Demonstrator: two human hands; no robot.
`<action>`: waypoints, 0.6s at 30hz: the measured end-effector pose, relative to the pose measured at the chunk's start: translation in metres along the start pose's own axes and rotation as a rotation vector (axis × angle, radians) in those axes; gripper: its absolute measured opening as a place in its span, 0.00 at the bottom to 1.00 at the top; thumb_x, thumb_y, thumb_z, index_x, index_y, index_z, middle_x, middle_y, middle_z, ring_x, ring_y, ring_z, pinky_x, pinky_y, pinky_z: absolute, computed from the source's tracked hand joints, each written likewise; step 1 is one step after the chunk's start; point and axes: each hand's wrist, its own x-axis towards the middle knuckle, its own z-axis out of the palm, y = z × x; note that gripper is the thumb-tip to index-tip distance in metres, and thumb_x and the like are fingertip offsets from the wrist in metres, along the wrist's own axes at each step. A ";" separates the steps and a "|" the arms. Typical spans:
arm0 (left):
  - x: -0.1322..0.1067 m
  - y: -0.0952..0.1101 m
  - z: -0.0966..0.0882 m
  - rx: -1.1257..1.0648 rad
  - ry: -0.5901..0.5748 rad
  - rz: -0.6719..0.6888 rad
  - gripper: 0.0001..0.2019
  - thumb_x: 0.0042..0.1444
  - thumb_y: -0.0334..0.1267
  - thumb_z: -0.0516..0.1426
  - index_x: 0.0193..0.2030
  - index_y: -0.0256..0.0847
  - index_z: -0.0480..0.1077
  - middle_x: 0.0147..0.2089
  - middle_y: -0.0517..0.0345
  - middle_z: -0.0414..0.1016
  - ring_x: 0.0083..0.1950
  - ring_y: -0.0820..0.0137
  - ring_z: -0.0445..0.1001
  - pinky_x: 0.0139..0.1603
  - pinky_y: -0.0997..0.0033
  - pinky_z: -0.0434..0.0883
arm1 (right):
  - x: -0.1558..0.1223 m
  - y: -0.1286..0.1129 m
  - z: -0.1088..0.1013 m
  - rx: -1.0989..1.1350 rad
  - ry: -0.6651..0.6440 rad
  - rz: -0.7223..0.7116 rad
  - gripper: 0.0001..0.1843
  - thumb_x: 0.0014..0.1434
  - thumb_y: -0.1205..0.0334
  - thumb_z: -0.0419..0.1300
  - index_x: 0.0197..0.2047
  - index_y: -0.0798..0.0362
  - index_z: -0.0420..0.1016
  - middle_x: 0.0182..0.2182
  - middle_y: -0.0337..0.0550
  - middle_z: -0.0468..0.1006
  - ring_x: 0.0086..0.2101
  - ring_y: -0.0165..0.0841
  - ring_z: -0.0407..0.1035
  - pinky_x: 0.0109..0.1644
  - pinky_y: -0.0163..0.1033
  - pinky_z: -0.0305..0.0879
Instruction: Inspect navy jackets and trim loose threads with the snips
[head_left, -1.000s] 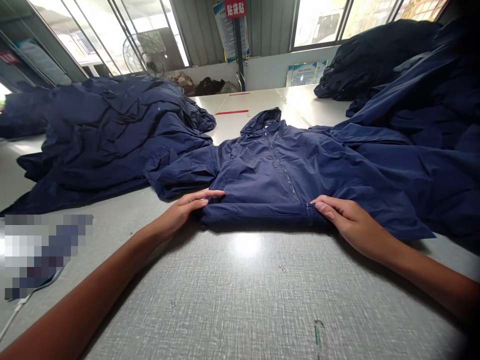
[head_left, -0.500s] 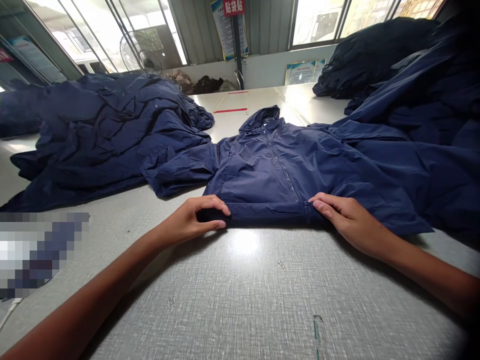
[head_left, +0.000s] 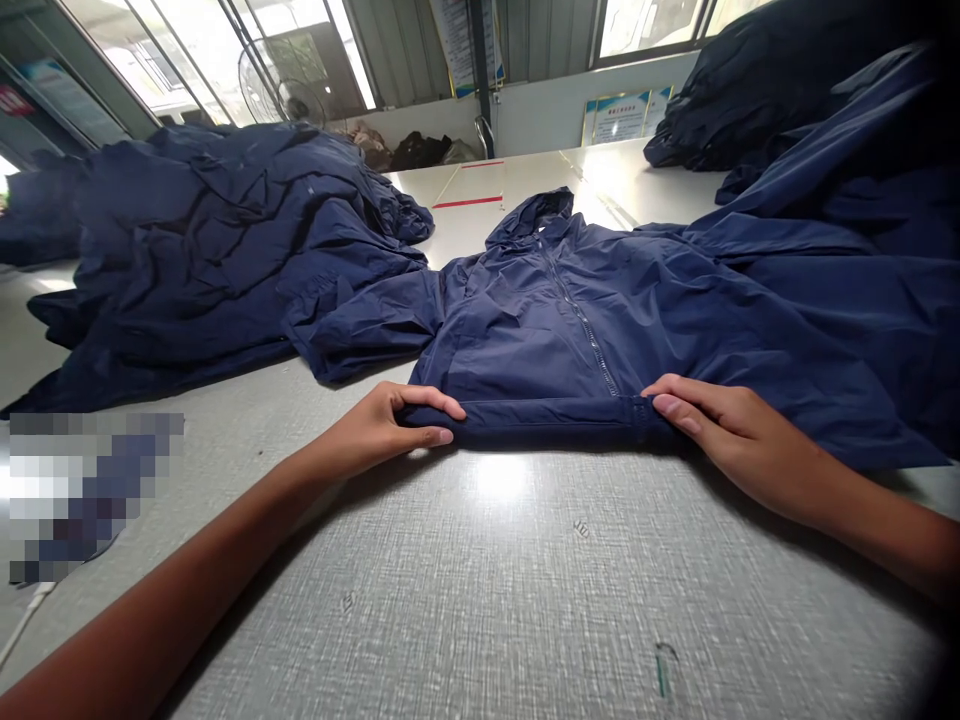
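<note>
A navy blue jacket [head_left: 517, 340] lies front up on the table, its collar pointing away from me and a zipper [head_left: 589, 335] running down its front. Its bottom hem [head_left: 547, 420] is folded up into a band along the near edge. My left hand [head_left: 405, 425] grips the left end of that band, thumb below and fingers above. Farther right, just past the zipper's lower end, my right hand [head_left: 712, 430] pinches the hem between thumb and fingers. The band stretches fairly straight between both hands.
Heaped navy garments [head_left: 210, 230] cover the table's left side; another dark pile [head_left: 780, 90] rises at the back right. A blurred-out object [head_left: 90, 495] with a white cable [head_left: 26, 620] lies at left. The grey table [head_left: 450, 600] extends toward me. A fan [head_left: 289, 95] stands behind.
My right hand has shifted to the right along with the hem, and the band between my hands looks longer. My left hand keeps its hold. The view has tilted slightly downward.
</note>
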 end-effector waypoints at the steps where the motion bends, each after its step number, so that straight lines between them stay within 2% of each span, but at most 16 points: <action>1: 0.000 0.000 -0.001 0.001 0.003 -0.004 0.11 0.57 0.46 0.70 0.45 0.48 0.84 0.44 0.56 0.85 0.46 0.62 0.81 0.52 0.60 0.75 | 0.000 0.001 0.000 0.002 0.000 -0.002 0.20 0.76 0.42 0.52 0.44 0.45 0.79 0.38 0.42 0.83 0.37 0.40 0.76 0.40 0.44 0.70; 5: 0.000 0.001 -0.002 -0.002 -0.006 -0.017 0.12 0.56 0.48 0.71 0.44 0.46 0.84 0.44 0.57 0.84 0.46 0.62 0.81 0.51 0.61 0.75 | -0.001 0.001 -0.001 -0.010 0.016 -0.013 0.21 0.75 0.42 0.54 0.50 0.44 0.82 0.42 0.46 0.85 0.42 0.44 0.79 0.42 0.46 0.73; 7: -0.002 0.003 -0.002 -0.010 -0.017 -0.023 0.13 0.57 0.49 0.71 0.43 0.45 0.84 0.44 0.56 0.84 0.46 0.62 0.80 0.51 0.62 0.74 | -0.001 -0.002 -0.002 -0.025 0.005 -0.012 0.21 0.75 0.43 0.53 0.51 0.45 0.83 0.42 0.47 0.85 0.41 0.44 0.79 0.41 0.46 0.74; 12: -0.003 0.003 -0.004 0.000 -0.045 -0.002 0.10 0.60 0.47 0.70 0.43 0.45 0.83 0.42 0.58 0.83 0.44 0.67 0.78 0.49 0.66 0.70 | -0.002 -0.009 -0.006 -0.040 0.003 -0.021 0.21 0.75 0.45 0.53 0.50 0.46 0.84 0.42 0.47 0.86 0.39 0.42 0.79 0.40 0.45 0.75; 18: 0.000 0.006 -0.006 0.081 -0.085 0.089 0.08 0.62 0.44 0.68 0.42 0.44 0.83 0.42 0.60 0.84 0.42 0.69 0.79 0.46 0.71 0.71 | 0.000 -0.003 -0.004 -0.050 -0.024 -0.036 0.18 0.75 0.47 0.54 0.47 0.47 0.81 0.38 0.43 0.84 0.35 0.38 0.77 0.38 0.42 0.70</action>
